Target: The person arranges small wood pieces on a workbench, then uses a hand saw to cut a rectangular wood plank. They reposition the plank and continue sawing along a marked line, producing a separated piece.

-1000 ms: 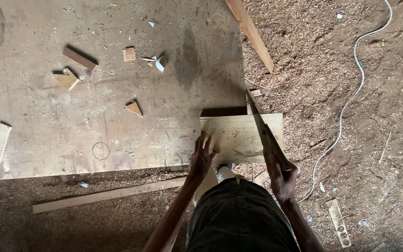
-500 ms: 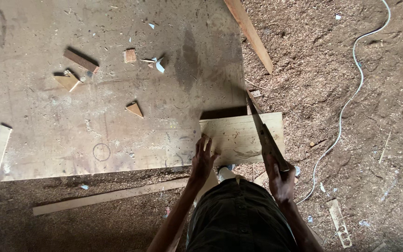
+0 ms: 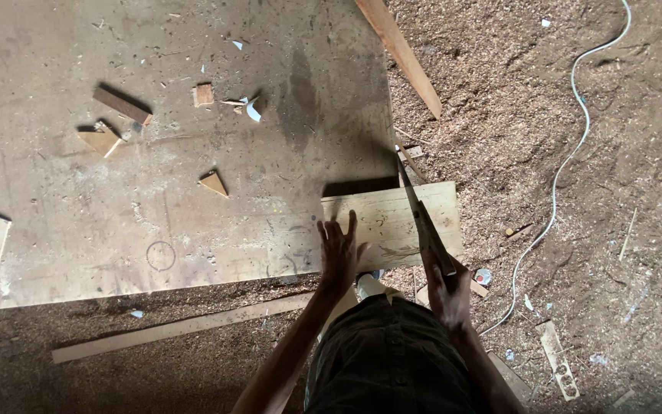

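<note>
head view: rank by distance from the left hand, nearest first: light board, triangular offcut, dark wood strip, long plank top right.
1. Light board: directly under the left hand, palm flat on it.
2. Triangular offcut: up and to the left on the sheet.
3. Long plank: far up, slightly right, at the sheet's edge.
4. Dark wood strip: far upper left.
Plank and strip are fairly close; the strip looks farther.

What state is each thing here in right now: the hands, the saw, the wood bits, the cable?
Left hand: flat, fingers spread, pressing the board.
Right hand: closed on the saw handle.
Saw: blade across the board, tilted.
Board: lying flat on the big sheet's edge.
Sheet: flat, dusty.
Triangular offcut: loose on the sheet.
Long strip: lying in sawdust.
Cable: slack, snaking over sawdust.
</note>
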